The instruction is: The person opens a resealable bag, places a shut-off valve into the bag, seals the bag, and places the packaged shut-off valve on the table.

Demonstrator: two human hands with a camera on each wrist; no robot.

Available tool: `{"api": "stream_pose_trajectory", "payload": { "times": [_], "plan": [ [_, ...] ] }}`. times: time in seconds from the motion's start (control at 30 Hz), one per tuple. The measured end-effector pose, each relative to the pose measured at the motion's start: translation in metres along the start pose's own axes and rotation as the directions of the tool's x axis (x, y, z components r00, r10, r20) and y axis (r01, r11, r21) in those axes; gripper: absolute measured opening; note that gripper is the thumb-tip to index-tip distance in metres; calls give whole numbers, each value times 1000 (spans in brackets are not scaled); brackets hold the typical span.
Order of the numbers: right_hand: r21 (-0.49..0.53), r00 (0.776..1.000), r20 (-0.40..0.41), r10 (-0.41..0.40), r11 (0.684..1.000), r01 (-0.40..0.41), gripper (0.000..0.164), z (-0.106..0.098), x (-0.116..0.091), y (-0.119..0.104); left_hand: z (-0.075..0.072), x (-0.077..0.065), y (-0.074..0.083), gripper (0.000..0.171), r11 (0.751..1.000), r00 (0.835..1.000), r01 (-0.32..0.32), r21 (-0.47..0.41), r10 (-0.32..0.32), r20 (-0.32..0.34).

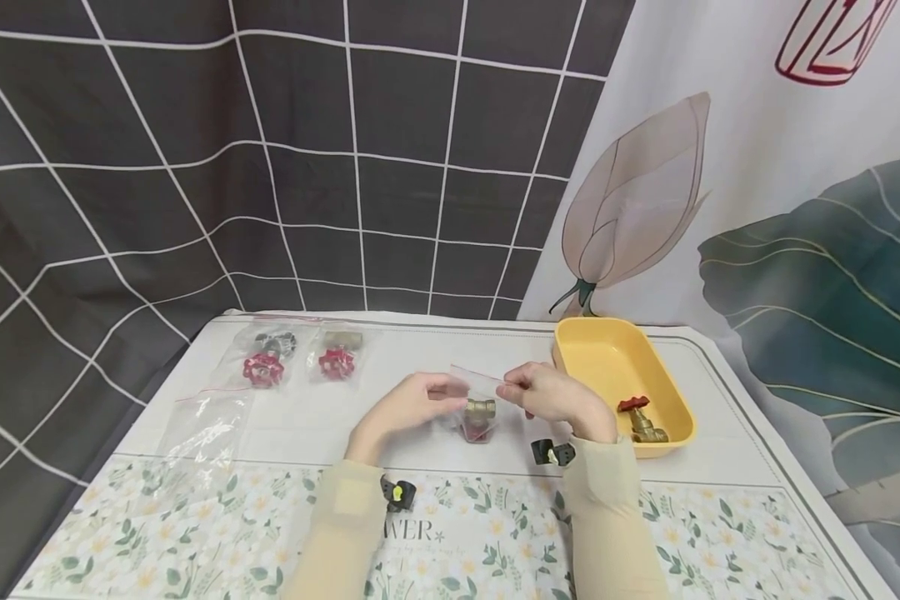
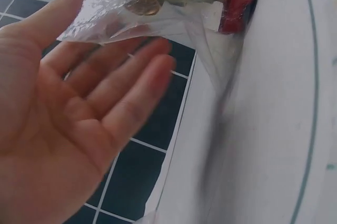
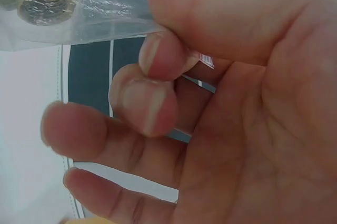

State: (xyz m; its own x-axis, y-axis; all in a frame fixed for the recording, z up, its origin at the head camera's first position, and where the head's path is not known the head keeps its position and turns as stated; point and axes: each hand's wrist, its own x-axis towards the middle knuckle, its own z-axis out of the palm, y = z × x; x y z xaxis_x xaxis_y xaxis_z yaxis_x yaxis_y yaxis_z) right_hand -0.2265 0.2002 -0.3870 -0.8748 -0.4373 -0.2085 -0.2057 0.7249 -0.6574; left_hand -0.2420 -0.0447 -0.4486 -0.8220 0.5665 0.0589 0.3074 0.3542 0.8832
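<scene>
A clear zip bag [image 1: 474, 382] stands at mid-table with a brass valve [image 1: 481, 408] inside it. The valve's red handwheel [image 2: 235, 3] shows through the plastic in the left wrist view. My left hand [image 1: 408, 408] holds the bag's left side between thumb and forefinger, its other fingers loosely spread. Across from it, my right hand [image 1: 551, 392] pinches the bag's upper right edge between thumb and forefinger. In the right wrist view the valve's round end [image 3: 47, 8] shows through the plastic. The bag partly hides the left forefinger.
A yellow tray [image 1: 596, 333] at the right holds another brass valve [image 1: 645, 425] with a red handwheel. Two bagged valves, one left [image 1: 264, 367] and one beside it [image 1: 337, 358], lie at the back left. Nearer lies a flat clear bag [image 1: 206, 425].
</scene>
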Motion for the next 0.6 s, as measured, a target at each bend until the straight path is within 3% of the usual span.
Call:
{"api": "stream_pose_trajectory", "payload": {
  "times": [0.13, 0.37, 0.53, 0.6],
  "plan": [
    [-19, 1000, -4, -15, 1000, 15, 30, 3, 2, 0, 6, 2, -3, 41, 999, 998, -5, 40, 2, 67],
    [-72, 999, -31, 11, 997, -14, 25, 3, 3, 3, 12, 5, -4, 34, 995, 998, -30, 97, 24, 66],
    [-115, 998, -20, 52, 992, -54, 47, 3, 5, 7, 11, 4, -5, 35, 995, 998, -6, 99, 1, 55],
    [-106, 999, -8, 43, 993, -44, 47, 4, 7, 9, 11, 3, -5, 35, 995, 999, -4, 98, -1, 53]
  ]
}}
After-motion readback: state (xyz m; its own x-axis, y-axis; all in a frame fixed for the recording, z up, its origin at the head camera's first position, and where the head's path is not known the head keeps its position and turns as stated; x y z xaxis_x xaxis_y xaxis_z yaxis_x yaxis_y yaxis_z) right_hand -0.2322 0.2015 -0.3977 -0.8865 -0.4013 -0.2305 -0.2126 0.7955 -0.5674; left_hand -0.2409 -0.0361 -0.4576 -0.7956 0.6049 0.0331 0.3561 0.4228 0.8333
